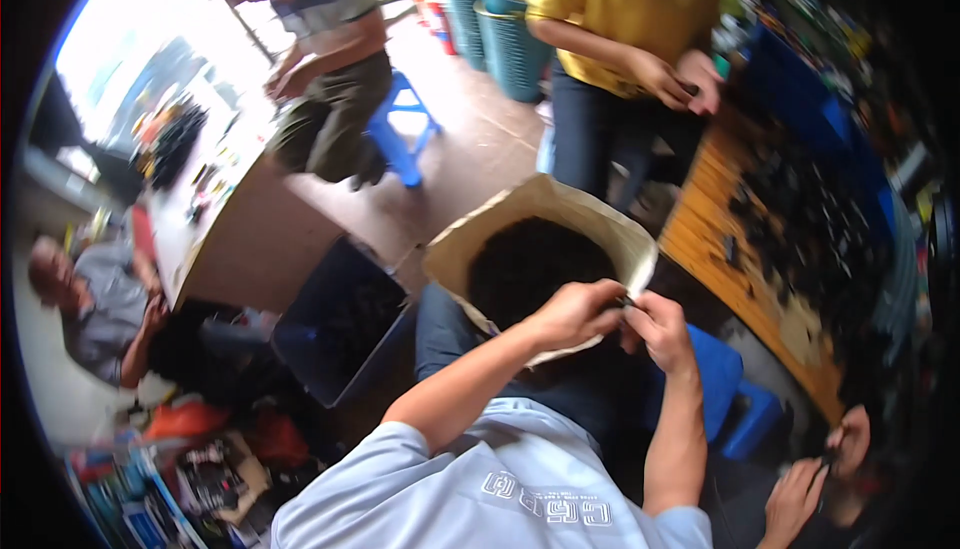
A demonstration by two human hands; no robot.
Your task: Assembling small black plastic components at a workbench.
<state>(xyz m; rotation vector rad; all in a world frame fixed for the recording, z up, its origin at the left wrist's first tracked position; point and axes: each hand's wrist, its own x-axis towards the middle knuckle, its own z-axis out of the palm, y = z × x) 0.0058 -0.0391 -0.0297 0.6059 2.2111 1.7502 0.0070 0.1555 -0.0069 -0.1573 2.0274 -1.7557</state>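
Both of my hands meet over the right front rim of a pale open sack (462, 267), which stands before me. Inside it lies a heap of small black pieces (535, 261), too blurred to tell their kind. My left hand (583, 311) is closed, its fingertips pinching a small dark piece (627, 301). From the other side my right hand (660, 329) closes on the same small piece. Fingers hide most of it.
A wooden table (700, 194) at the right bears many black parts. A dark blue crate (345, 324) stands left of the sack, a blue stool (400, 134) farther back. Several people work around me: one in yellow (630, 19) opposite, others at the left and lower right.
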